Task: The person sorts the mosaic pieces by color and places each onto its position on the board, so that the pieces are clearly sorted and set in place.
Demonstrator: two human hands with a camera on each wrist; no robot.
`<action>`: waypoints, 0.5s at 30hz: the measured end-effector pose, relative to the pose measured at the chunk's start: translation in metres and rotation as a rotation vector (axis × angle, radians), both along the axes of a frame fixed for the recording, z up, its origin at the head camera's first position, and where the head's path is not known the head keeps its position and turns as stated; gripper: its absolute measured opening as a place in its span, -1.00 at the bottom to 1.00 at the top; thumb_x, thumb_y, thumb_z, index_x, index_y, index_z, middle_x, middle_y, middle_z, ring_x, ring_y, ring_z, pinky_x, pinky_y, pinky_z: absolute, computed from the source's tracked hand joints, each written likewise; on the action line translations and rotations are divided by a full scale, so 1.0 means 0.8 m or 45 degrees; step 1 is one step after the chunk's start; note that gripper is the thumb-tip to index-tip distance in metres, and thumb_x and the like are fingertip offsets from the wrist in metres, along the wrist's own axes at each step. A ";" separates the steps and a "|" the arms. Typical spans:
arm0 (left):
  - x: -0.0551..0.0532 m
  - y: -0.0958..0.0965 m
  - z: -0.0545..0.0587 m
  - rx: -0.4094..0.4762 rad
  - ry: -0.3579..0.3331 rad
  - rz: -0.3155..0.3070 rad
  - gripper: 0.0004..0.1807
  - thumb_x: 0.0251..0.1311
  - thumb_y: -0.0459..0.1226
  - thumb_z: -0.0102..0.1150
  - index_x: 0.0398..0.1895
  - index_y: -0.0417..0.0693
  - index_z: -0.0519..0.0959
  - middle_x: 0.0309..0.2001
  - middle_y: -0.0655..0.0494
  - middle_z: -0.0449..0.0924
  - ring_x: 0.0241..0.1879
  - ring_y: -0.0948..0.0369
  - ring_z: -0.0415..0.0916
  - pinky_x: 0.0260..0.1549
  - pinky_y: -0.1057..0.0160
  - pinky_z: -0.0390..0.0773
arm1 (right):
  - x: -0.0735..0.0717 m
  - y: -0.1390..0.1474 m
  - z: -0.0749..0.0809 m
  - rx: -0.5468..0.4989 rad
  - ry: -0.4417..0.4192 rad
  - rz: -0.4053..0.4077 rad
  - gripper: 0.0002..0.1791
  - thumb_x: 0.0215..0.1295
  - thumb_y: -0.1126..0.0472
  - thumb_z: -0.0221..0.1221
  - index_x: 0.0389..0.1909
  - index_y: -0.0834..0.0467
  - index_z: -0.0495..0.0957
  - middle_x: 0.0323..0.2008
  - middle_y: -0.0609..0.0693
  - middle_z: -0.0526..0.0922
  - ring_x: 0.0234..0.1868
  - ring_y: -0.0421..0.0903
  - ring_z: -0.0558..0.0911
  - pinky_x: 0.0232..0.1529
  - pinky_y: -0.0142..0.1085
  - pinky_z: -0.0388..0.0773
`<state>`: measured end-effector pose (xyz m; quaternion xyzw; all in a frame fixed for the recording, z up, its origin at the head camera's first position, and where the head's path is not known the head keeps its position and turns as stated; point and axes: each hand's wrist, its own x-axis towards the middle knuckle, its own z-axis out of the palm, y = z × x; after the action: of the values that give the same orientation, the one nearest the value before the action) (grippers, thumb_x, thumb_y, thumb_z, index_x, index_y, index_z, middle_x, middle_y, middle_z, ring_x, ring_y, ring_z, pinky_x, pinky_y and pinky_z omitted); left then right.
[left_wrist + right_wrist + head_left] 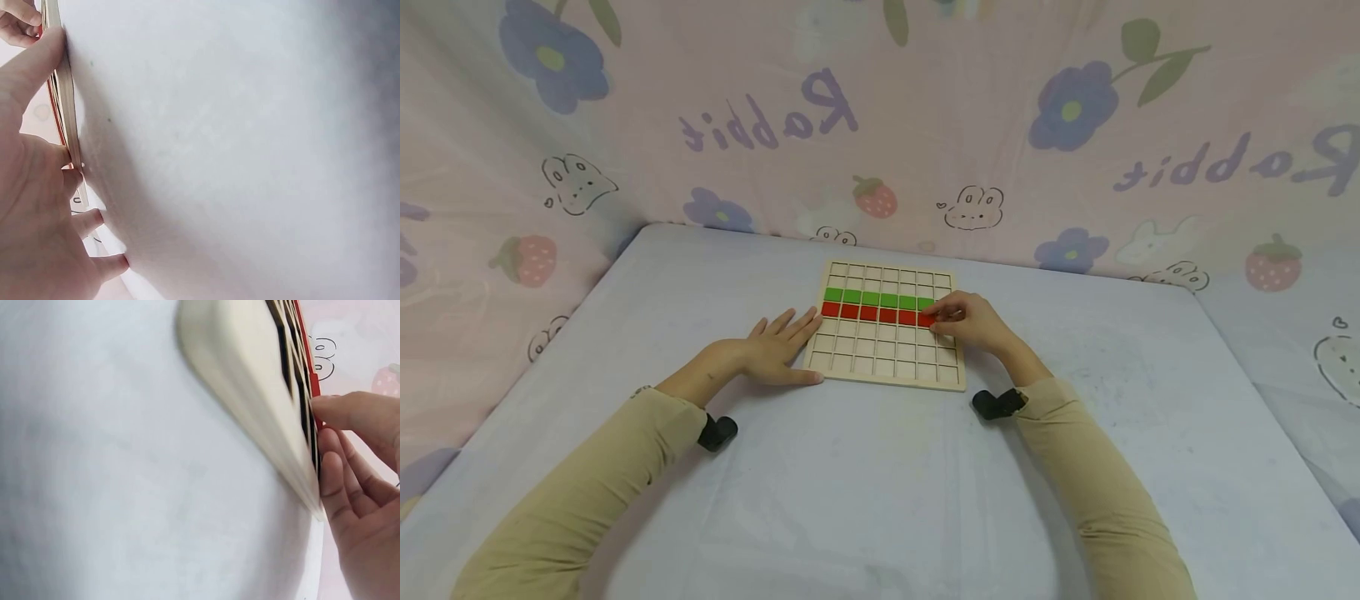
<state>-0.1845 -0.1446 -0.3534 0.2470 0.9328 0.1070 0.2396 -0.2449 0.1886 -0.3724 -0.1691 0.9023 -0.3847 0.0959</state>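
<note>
A square wooden grid board [886, 382] lies on the table. One row of its cells holds green tiles [870, 298], and the row just nearer to me holds red tiles [868, 313]. At the right end of the red row, my right hand [972, 321] pinches a red tile [315, 385] between thumb and fingers, at the board's surface. My left hand [772, 354] rests with fingers spread and straight along the left edge of the board; its thumb touches the near left corner. In the left wrist view the thumb lies against the board's side [65, 94].
The table [850, 483] has a white cover. Behind it hangs a pink curtain [910, 125] printed with flowers, rabbits and strawberries. A black wrist device [718, 433] sits at the left cuff and another black device [996, 405] at the right cuff.
</note>
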 end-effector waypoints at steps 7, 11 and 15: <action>-0.002 0.001 -0.002 -0.003 -0.003 0.003 0.02 0.28 0.17 0.01 0.53 -0.12 -0.29 0.55 -0.06 -0.47 0.49 -0.18 -0.51 0.34 -0.34 -0.36 | 0.000 0.000 0.001 -0.011 0.000 -0.004 -0.69 0.18 0.31 0.29 -0.03 0.19 0.65 -0.09 0.12 0.58 -0.07 0.01 0.59 -0.05 -0.19 0.51; -0.003 0.000 -0.003 -0.009 -0.007 0.006 0.03 0.28 0.16 0.01 0.53 -0.11 -0.31 0.55 -0.05 -0.49 0.49 -0.18 -0.52 0.34 -0.34 -0.36 | 0.000 0.001 0.000 -0.013 0.021 -0.005 -0.69 0.17 0.30 0.30 -0.03 0.21 0.65 -0.10 0.15 0.58 -0.07 0.03 0.59 -0.05 -0.19 0.50; -0.003 -0.002 -0.004 -0.004 -0.007 0.009 0.02 0.28 0.16 0.01 0.53 -0.11 -0.30 0.55 -0.05 -0.49 0.49 -0.18 -0.52 0.34 -0.34 -0.37 | 0.000 0.003 0.000 -0.061 0.053 0.018 -0.70 0.18 0.29 0.30 -0.04 0.24 0.65 -0.08 0.18 0.60 -0.05 0.05 0.59 -0.01 -0.14 0.53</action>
<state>-0.1869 -0.1462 -0.3567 0.2432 0.9331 0.1070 0.2421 -0.2445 0.1907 -0.3725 -0.1856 0.8935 -0.4019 0.0759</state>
